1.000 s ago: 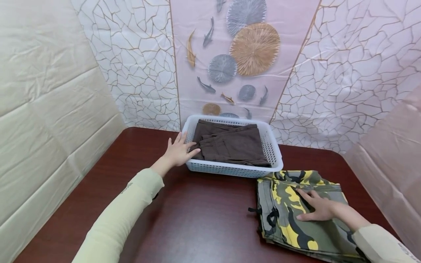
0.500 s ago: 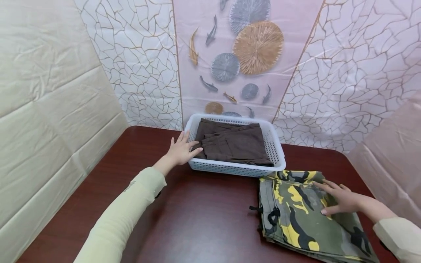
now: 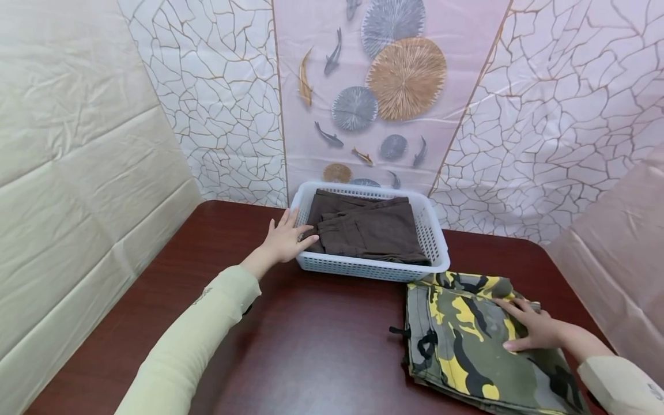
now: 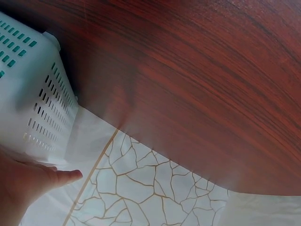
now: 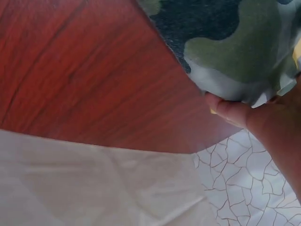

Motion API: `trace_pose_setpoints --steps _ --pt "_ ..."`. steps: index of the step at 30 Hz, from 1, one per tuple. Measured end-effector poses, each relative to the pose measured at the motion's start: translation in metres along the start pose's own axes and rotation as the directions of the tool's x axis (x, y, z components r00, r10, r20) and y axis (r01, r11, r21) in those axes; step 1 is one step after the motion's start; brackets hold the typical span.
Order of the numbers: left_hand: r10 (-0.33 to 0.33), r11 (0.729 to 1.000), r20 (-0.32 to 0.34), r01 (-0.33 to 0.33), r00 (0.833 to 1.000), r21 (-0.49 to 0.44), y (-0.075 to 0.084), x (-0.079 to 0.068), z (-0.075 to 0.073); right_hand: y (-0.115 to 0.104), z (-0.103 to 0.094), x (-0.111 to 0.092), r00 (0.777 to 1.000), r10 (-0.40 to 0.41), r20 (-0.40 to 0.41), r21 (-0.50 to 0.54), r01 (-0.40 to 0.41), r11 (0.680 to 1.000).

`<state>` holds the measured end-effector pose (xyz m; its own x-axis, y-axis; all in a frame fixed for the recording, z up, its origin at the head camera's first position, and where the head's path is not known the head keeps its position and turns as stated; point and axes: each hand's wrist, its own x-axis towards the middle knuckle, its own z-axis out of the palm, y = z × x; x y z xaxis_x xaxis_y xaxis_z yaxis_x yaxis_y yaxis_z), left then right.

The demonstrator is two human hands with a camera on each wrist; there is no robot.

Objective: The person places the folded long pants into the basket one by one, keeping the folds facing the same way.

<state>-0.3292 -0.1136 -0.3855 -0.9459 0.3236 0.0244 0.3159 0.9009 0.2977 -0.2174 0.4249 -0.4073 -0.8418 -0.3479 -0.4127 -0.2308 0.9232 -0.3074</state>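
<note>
My left hand (image 3: 282, 241) rests with spread fingers over the left rim of a white plastic basket (image 3: 353, 270). Folded dark brown clothing (image 3: 370, 230) lies inside. In the left wrist view, part of that hand (image 4: 28, 183) shows beside the slotted basket wall (image 4: 51, 103). On the right, a folded camouflage garment (image 3: 461, 340) in yellow, green, grey and black lies on the table, black cords at its left side. My right hand (image 3: 536, 329) lies with fingers extended on its upper right part. The right wrist view shows this hand (image 5: 268, 120) at the garment's edge (image 5: 225, 61).
The dark red-brown wooden table (image 3: 311, 346) spans the front. Behind the basket hangs a patterned cloth backdrop (image 3: 228, 104). Pale cloth walls stand at the left (image 3: 78, 173) and right (image 3: 617, 248). The garment's far left corner sits close by the basket's front right corner.
My right hand has moved rightward over the camouflage garment, from near its middle toward its right side. The left hand stays at the basket rim.
</note>
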Motion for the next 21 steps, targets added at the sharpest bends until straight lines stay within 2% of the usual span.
trace_pose_setpoints --steps 5,11,15,21 --pt "0.021 1.0 0.007 -0.021 1.0 0.008 -0.002 0.0 0.0 0.001 0.01 -0.002 1.0 0.006 -0.025 -0.019 -0.006 1.0" --pt "0.05 0.999 -0.002 -0.05 0.999 0.0 -0.001 0.0 0.001 0.013 0.026 -0.008 0.994 -0.063 -0.09 -0.024 0.061 0.998" --pt "0.054 0.999 -0.009 -0.054 0.999 -0.009 -0.001 0.0 0.001 0.009 0.03 -0.016 0.987 -0.115 -0.113 -0.004 0.115 0.993" --pt "0.055 0.998 -0.013 -0.055 0.998 0.008 -0.002 0.0 0.001 -0.005 0.029 -0.024 0.974 -0.161 -0.16 -0.092 0.148 0.985"
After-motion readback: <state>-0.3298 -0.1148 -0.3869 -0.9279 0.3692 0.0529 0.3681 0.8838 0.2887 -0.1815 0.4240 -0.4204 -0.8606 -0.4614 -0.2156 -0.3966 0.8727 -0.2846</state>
